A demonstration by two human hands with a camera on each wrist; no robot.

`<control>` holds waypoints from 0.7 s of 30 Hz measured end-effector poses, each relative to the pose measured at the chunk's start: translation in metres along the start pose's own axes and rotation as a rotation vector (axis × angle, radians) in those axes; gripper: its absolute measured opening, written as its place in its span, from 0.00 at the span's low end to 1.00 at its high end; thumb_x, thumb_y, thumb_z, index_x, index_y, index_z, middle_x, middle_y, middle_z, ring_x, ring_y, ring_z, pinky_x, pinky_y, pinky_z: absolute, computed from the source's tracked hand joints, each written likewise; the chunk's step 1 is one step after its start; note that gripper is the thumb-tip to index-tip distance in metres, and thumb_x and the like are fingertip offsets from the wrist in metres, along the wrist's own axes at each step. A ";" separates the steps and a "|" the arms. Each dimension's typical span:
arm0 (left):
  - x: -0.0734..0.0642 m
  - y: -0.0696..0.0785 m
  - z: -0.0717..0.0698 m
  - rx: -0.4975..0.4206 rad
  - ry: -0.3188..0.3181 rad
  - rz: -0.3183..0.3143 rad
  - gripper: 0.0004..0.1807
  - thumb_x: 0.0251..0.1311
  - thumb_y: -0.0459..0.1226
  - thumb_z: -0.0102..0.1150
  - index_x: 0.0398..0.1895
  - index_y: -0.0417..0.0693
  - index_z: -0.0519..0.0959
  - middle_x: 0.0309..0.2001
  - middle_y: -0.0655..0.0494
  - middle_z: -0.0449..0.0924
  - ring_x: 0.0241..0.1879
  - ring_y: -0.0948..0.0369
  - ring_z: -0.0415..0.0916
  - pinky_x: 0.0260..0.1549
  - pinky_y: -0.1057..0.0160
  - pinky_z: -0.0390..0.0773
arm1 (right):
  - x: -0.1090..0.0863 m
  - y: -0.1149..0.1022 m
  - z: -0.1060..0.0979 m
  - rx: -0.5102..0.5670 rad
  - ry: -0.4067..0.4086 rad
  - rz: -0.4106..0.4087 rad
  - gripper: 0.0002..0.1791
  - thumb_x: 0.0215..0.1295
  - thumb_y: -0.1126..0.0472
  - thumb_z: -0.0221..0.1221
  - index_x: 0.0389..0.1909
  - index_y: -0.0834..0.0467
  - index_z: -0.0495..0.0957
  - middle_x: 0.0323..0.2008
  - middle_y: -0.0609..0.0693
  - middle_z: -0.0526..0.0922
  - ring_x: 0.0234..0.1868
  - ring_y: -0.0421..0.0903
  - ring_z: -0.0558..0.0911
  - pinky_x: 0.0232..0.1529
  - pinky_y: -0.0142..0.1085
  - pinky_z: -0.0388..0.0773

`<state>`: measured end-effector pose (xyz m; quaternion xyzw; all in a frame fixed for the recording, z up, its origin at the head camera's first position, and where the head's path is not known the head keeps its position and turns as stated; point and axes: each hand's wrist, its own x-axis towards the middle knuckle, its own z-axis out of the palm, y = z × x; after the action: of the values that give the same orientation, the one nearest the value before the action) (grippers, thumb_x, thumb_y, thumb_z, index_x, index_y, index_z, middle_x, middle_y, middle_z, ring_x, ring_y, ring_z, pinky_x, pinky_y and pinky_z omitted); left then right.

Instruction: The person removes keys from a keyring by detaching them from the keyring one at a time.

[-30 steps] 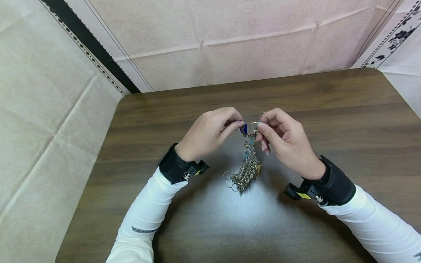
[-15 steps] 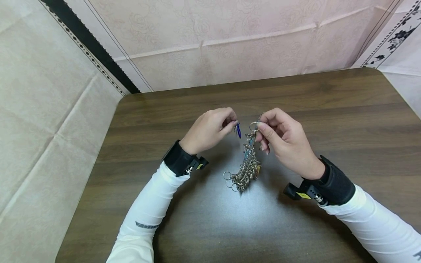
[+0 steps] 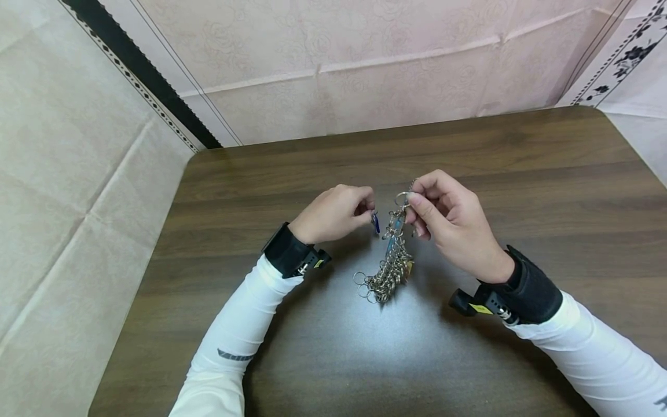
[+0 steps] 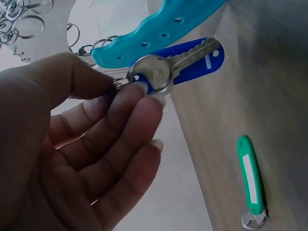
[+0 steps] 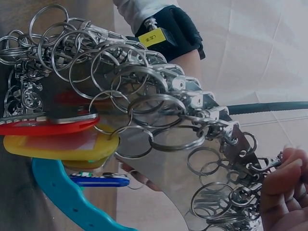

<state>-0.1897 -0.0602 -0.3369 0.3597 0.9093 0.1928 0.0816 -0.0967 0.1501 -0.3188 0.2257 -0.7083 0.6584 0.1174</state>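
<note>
My left hand (image 3: 339, 214) pinches the small ring of a key (image 4: 195, 55) with a blue key tag (image 4: 204, 70). The key and tag stick out past the fingertips, apart from the hanging bunch in the head view. My right hand (image 3: 450, 223) pinches a metal ring (image 3: 402, 199) at the top of a bunch of silver key rings (image 3: 388, 272). The bunch hangs down over the table. In the right wrist view a red tag (image 5: 53, 127), a yellow tag (image 5: 57, 147) and a turquoise curved strip with holes (image 5: 77, 202) show among the rings.
A brown wooden table (image 3: 260, 174) lies beneath both hands. Pale patterned cloth (image 3: 406, 69) stands behind it and at the sides. In the left wrist view a green key tag (image 4: 250, 175) with a ring shows at the lower right; what bears it cannot be told.
My left hand has drawn left and a little toward me, taking the blue-tagged key away from the bunch. My right hand and the hanging rings stay nearly in place.
</note>
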 end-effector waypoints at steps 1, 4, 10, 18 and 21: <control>0.000 0.000 0.001 -0.001 -0.012 0.001 0.03 0.67 0.36 0.57 0.34 0.51 0.77 0.28 0.60 0.76 0.27 0.64 0.71 0.27 0.67 0.69 | 0.000 0.000 0.000 0.002 0.000 0.000 0.03 0.74 0.74 0.52 0.39 0.72 0.70 0.25 0.50 0.78 0.18 0.42 0.72 0.19 0.31 0.71; 0.000 -0.002 0.003 0.000 -0.040 0.001 0.04 0.65 0.36 0.58 0.31 0.51 0.76 0.26 0.60 0.73 0.25 0.65 0.70 0.25 0.67 0.67 | 0.000 0.000 0.000 -0.010 0.002 -0.003 0.03 0.74 0.74 0.52 0.39 0.72 0.70 0.25 0.49 0.78 0.19 0.41 0.72 0.20 0.31 0.71; 0.000 -0.005 0.006 0.007 -0.099 0.000 0.06 0.63 0.37 0.61 0.28 0.52 0.75 0.24 0.61 0.71 0.24 0.65 0.68 0.33 0.63 0.68 | 0.001 0.001 -0.001 -0.121 0.028 -0.029 0.02 0.73 0.75 0.52 0.40 0.70 0.73 0.25 0.47 0.75 0.23 0.41 0.73 0.23 0.29 0.70; -0.002 -0.007 0.007 -0.005 -0.163 -0.029 0.10 0.64 0.38 0.63 0.25 0.53 0.75 0.23 0.61 0.71 0.23 0.64 0.68 0.46 0.59 0.74 | 0.000 0.002 -0.001 -0.133 0.030 -0.045 0.02 0.72 0.77 0.52 0.40 0.70 0.73 0.26 0.47 0.75 0.24 0.43 0.73 0.24 0.29 0.69; -0.002 -0.008 0.010 0.001 -0.190 -0.023 0.10 0.64 0.36 0.64 0.25 0.52 0.75 0.24 0.61 0.72 0.24 0.64 0.68 0.27 0.66 0.67 | 0.000 0.002 -0.001 -0.124 0.029 -0.044 0.02 0.72 0.77 0.52 0.40 0.70 0.73 0.26 0.47 0.75 0.24 0.43 0.73 0.24 0.29 0.70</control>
<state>-0.1905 -0.0636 -0.3489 0.3661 0.9015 0.1565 0.1697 -0.0973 0.1509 -0.3207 0.2239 -0.7409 0.6136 0.1560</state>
